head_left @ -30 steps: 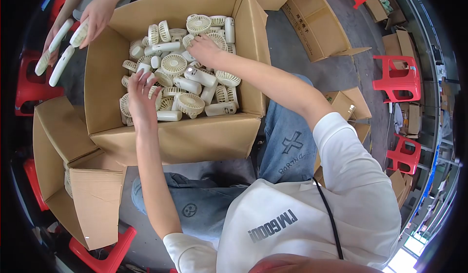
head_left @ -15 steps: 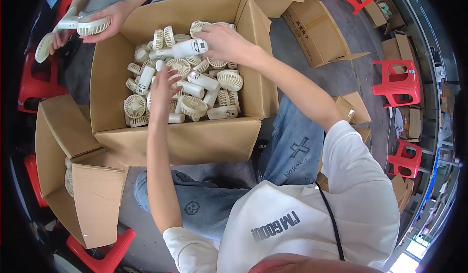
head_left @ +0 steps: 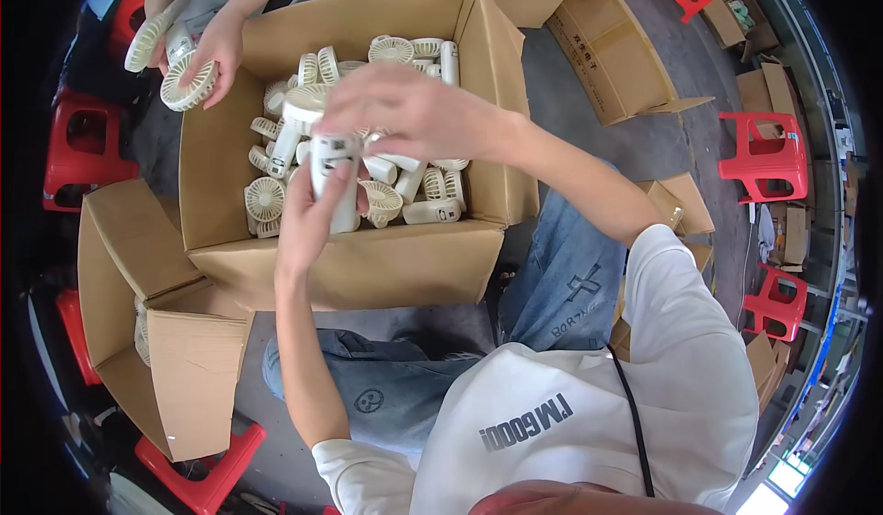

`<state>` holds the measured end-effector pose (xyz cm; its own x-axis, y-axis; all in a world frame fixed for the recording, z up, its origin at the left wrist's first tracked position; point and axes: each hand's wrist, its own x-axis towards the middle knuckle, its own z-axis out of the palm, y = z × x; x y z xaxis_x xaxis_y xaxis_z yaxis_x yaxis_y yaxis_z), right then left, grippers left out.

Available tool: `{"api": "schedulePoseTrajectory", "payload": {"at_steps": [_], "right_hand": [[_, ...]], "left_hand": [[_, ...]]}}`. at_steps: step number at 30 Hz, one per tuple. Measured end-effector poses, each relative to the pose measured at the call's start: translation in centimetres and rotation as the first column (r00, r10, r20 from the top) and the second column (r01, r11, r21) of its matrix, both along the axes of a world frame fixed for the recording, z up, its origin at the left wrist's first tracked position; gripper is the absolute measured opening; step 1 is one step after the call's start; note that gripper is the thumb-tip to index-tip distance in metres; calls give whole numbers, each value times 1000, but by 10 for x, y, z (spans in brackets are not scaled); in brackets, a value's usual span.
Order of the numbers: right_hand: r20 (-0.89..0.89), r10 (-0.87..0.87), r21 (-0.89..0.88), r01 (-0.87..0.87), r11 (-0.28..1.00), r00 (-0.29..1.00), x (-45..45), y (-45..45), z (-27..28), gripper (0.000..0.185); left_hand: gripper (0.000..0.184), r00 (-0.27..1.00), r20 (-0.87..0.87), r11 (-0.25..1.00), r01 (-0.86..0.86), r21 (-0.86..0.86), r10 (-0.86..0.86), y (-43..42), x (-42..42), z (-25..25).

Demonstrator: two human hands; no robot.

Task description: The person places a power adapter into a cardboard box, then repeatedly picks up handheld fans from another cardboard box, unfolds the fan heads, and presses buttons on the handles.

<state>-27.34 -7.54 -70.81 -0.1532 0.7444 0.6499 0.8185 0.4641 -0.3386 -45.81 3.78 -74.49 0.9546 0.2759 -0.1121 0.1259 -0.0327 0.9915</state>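
Note:
My left hand (head_left: 311, 216) is closed around the white handle of a handheld fan (head_left: 333, 179), held above the big open carton (head_left: 340, 267). The fan stands roughly upright, its round cream head toward the far side. My right hand (head_left: 405, 110) is bent over the top of this fan, by its neck and head. Motion blurs its fingers, so whether they grip is unclear. Below both hands lie many loose white fans (head_left: 382, 200) with round cage heads, heaped in the carton and partly hidden by my hands.
Across the carton, another person's hand (head_left: 221, 51) holds white fans. A smaller open carton (head_left: 189, 368) stands at the left with a fan partly visible inside. Red stools (head_left: 762, 158) and further cardboard boxes (head_left: 612, 64) stand around on the grey floor.
The fan in my right hand has come left and toward me, and my left hand now grips its handle. The other person's fans have shifted and turned.

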Motion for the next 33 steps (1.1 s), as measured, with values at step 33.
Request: {"api": "schedulePoseTrajectory", "payload": {"at_steps": [33], "right_hand": [[-987, -77, -138, -493, 859, 143, -63, 16, -8, 65]], "left_hand": [[28, 780, 267, 820, -498, -282, 565, -30, -2, -10]]}}
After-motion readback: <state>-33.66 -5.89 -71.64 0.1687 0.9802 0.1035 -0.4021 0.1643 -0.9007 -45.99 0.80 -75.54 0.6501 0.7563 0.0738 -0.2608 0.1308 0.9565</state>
